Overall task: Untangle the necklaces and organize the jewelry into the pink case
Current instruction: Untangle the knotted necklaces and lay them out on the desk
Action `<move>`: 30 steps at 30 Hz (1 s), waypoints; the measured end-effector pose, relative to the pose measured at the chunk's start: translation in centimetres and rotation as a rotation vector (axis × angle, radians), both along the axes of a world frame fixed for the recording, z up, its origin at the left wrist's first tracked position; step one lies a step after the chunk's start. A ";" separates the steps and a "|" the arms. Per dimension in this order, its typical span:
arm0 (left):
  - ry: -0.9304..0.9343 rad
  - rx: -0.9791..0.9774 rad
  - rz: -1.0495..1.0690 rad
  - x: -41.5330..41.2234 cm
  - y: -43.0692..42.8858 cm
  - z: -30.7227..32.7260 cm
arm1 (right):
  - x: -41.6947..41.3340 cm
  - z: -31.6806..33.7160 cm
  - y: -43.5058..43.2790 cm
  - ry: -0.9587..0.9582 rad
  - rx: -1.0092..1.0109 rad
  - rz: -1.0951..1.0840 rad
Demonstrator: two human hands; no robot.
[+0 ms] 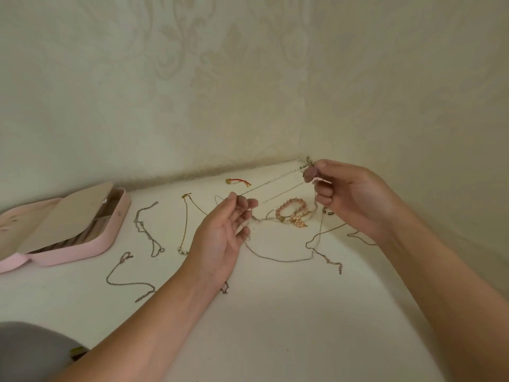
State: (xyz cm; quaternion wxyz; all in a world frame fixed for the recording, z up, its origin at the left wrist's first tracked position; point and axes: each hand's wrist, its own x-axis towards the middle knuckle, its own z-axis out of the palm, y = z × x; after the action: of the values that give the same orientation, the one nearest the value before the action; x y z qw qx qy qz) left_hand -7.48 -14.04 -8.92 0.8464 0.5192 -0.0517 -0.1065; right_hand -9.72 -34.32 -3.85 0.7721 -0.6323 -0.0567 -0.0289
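Observation:
My left hand (223, 232) and my right hand (347, 194) are raised over the white table and hold a thin silver chain (275, 186) stretched taut between them. The right hand pinches the clasp end near the corner of the wall; the left hand pinches the other end with curled fingers. More of the chain hangs in a loop (278, 259) on the table below. A pink bead bracelet (292, 206) lies in a tangle with gold pieces between my hands. The open pink case (68, 230) stands at the left.
Several loose chains lie on the table: a silver one (147, 230), a gold one with pearls (185, 224), and another (129, 282) near my left forearm. A red cord bracelet (238, 181) lies by the wall. Wallpapered walls meet in a corner behind.

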 end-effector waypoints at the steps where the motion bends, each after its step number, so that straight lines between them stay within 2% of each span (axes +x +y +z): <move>1: -0.003 0.005 0.011 0.0 0.0 0.1 | 0.0 0.0 -0.3 0.015 0.023 -0.008; 3: 0.025 -0.061 0.029 0.1 0.2 0.3 | 0.0 0.1 -0.7 0.050 0.063 -0.003; 6: 0.093 -0.282 0.045 0.0 0.4 0.9 | 0.1 0.2 -1.3 0.076 0.156 0.020; 11: 0.157 -0.424 0.008 0.0 0.4 1.3 | 0.5 0.1 -2.0 0.087 0.428 0.011; 14: 0.192 -0.451 -0.074 0.2 0.9 1.4 | 0.5 0.2 -2.7 0.034 0.557 -0.032; 20: 0.195 -0.471 -0.092 0.3 1.8 1.6 | 0.2 0.3 -2.6 -0.007 0.567 -0.043; 24: 0.198 -0.631 -0.271 0.5 3.1 1.4 | -0.6 1.0 -2.6 0.070 0.527 0.102; 28: 0.296 -0.658 -0.489 0.4 3.6 1.1 | -1.6 1.2 -2.9 0.255 0.240 0.091; 30: 0.290 -0.627 -0.540 0.4 4.0 1.2 | -2.3 1.4 -2.7 0.251 0.048 0.043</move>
State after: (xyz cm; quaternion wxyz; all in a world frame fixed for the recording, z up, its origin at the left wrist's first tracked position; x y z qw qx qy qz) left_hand -7.09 -9.99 -7.75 0.9034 0.1849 -0.0961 -0.3747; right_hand -12.00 -37.07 -2.43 0.7884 -0.6110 0.0274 0.0655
